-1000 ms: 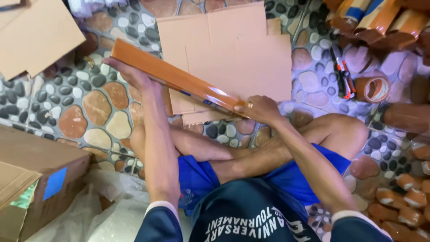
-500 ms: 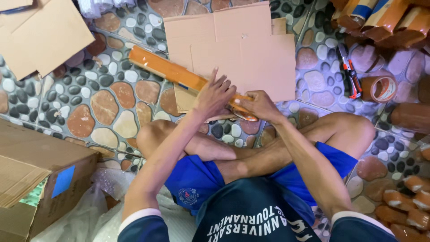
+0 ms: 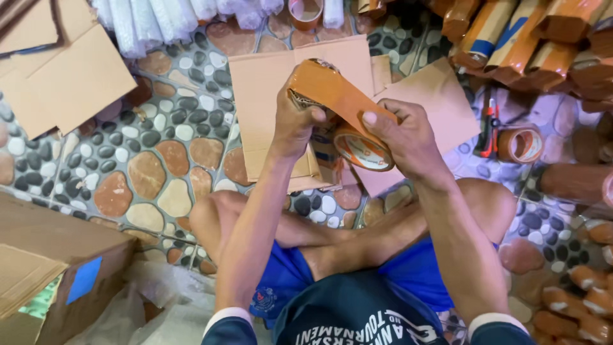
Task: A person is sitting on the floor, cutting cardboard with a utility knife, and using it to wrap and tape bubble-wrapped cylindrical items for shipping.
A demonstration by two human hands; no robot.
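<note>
While the left hand point(image 3: 295, 121) clenches the end of a long tape-wrapped cardboard package point(image 3: 332, 96), the right hand's point(image 3: 408, 140) fingers point(image 3: 377, 121) grasp a brown tape roll point(image 3: 363, 150) against it; flat cardboard sheets point(image 3: 262, 96) lie beneath on the pebble floor point(image 3: 159, 160).

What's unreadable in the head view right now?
- Parcel: near end hidden by the left hand and right hand.
- Tape roll: upper part covered by the right hand's fingers.
- Box: cut off by the left and bottom edges.
- Wrapped parcels: cropped at the top-right edge.
- Cutter: too small to tell whether the blade is out.
</note>
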